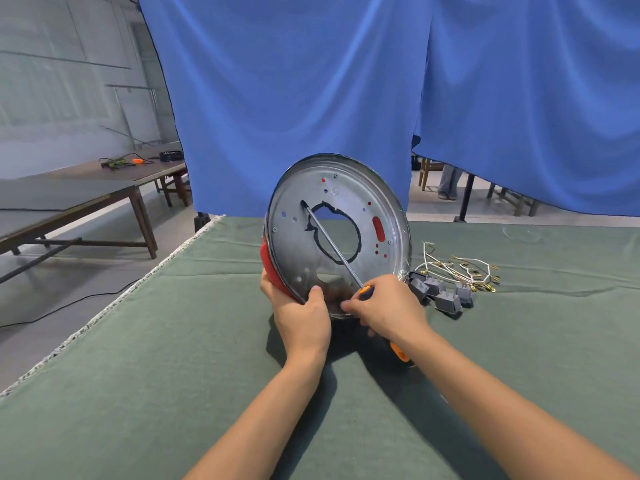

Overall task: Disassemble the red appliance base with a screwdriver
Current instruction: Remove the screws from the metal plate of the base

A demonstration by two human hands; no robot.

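A blue curtain (346, 91) hangs behind the far edge of a table covered in green cloth (138, 358), and wooden benches (86, 199) stand off to the left beyond the table's left edge. Near the middle of the table, toward its far edge, the red appliance base (337, 233) stands tilted on its rim, its round metal plate with a large central hole facing the camera. The left hand (303, 315) grips the base's lower left rim, thumb curled over the metal. The right hand (386, 308) is wrapped round the orange-and-black handle of the screwdriver (332, 245), whose shaft slants up-left with its tip on the plate beside the hole. Just right of the base lie grey connector blocks (446, 296) and white wires (460, 268).
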